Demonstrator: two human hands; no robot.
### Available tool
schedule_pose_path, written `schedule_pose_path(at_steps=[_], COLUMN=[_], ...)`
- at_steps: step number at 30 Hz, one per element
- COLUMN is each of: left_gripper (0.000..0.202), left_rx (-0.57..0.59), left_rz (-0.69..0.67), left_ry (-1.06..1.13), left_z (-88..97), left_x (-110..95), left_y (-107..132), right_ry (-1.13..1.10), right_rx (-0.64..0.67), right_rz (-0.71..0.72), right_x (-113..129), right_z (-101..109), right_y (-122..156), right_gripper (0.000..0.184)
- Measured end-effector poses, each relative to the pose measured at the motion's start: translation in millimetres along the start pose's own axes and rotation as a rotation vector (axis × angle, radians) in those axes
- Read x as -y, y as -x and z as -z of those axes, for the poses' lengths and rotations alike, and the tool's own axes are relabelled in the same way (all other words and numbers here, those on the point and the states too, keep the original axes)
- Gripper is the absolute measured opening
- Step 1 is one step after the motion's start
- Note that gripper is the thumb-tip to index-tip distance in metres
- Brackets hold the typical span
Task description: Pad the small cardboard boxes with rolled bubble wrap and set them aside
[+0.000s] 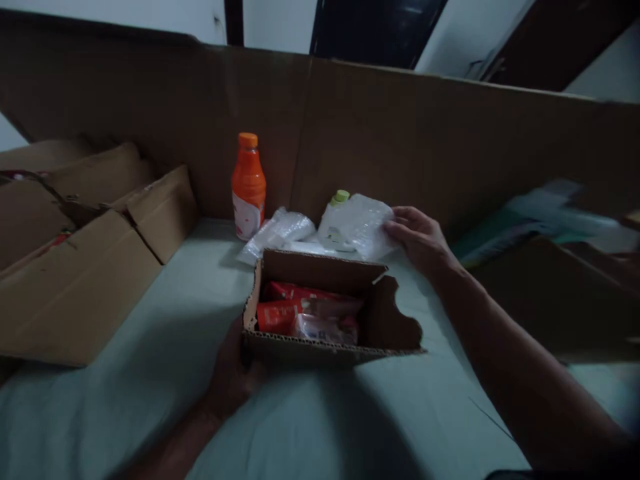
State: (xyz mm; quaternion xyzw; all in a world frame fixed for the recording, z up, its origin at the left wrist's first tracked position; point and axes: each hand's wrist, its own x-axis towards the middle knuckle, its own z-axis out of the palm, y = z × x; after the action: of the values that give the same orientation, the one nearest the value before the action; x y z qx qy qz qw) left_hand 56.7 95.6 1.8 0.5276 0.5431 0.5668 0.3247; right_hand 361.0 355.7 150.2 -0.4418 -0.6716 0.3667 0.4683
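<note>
A person's right hand [417, 235] pinches the edge of a clear plastic wrap [371, 225] between nearly closed fingertips, the film overlapping a green-capped bottle [341, 197]; the left hand [237, 370] holds a small carton [310, 353] by its left end, its finger curl too shadowed to tell; a light pinch suits thin film, a level carton its loose red packets [280, 317]; the carton's jagged right edge could snag; bare cloth [200, 320] spreads left and in front, a cardboard wall [390, 133] closing the back.

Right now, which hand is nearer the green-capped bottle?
Right. Right hand is just right of the green-capped bottle, holding bubble wrap; left hand is farther, at the small box's left end.
</note>
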Motion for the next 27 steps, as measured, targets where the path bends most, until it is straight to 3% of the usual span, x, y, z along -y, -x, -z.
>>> schedule_pose_path(at_steps=[2,5,8,11,13,19,22,27], left_gripper=[0.053,0.042,0.042,0.046,0.049,0.062,0.063,0.064], left_rx=[-0.002,0.002,-0.014,-0.04,-0.04,-0.014,-0.044,-0.088], left_rz=[0.019,0.033,0.053,0.091,0.113,0.147,0.127,0.096], left_ry=[-0.023,-0.06,-0.054,-0.03,-0.03,-0.078,-0.122,-0.134], left_z=[1.9,3.2,3.4,4.3,5.1,-1.5,-7.2,-16.0], left_x=[1,1,-6,-18,-26,-35,-28,-15], left_y=[1,1,0,-1,-1,5,1,-27], right_ry=[0.047,0.145,0.276,0.387,0.422,0.225,0.123,0.028], right_rx=[-0.018,0.015,-0.025,-0.158,-0.14,0.286,0.306,0.237], right_rz=[-0.144,-0.346,-0.393,-0.349,-0.277,-0.008,0.053,0.042], right_x=[-8,-31,-51,-51,-40,-10,-16,-33], right_z=[35,70,87,90,80,-3,-32,-45], right_y=[48,120,168,189,196,213,210,185], right_gripper=[0.045,0.049,0.052,0.053,0.049,0.057,0.058,0.057])
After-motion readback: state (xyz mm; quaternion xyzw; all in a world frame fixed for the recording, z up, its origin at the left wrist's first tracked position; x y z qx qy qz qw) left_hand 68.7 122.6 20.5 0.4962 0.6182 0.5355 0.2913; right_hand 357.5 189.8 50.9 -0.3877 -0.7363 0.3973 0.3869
